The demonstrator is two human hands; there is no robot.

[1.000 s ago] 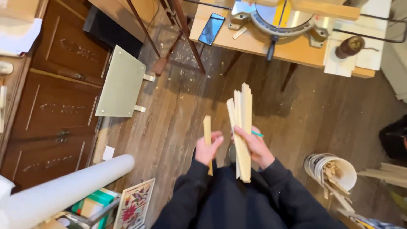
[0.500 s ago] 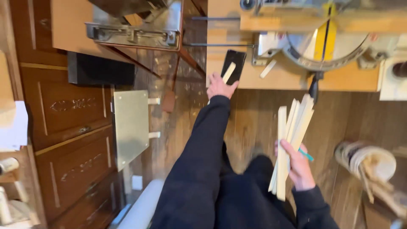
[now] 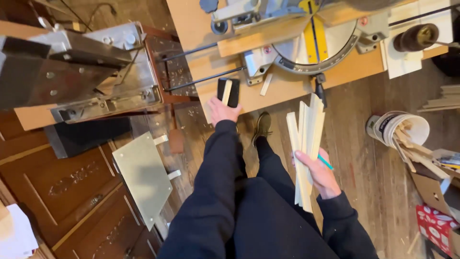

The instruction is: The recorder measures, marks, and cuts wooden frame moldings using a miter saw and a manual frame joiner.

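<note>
Taking the miter saw point(image 3: 306, 43) on its plywood bench point(image 3: 201, 29) as our landmark, we start well to its left, where a grey metal stand point(image 3: 91, 72) rises over dark panelled cabinets point(image 3: 62, 182), with a pale flat panel point(image 3: 143, 177) lying on the floor below it.

Just in front of the saw's left side, our left hand point(image 3: 221, 111) reaches to the bench edge. Its fingers are closed around the lower end of a short wood strip point(image 3: 226, 92), which lies across a black phone point(image 3: 228, 91); the grip looks like a pinch for lifting or setting the strip down, though the fingertips are partly hidden.

Below the saw's turntable, our right hand point(image 3: 320, 172) is clamped around a bundle of wood strips point(image 3: 305, 144), held upright and fanned at the top, likely to keep them gathered while the other hand works. The strips are pale, thin and flat, with square-cut ends. A teal pencil point(image 3: 326, 162) pokes out beside the fingers.

Right of the saw, a white bucket point(image 3: 383, 127) holds offcuts.
</note>
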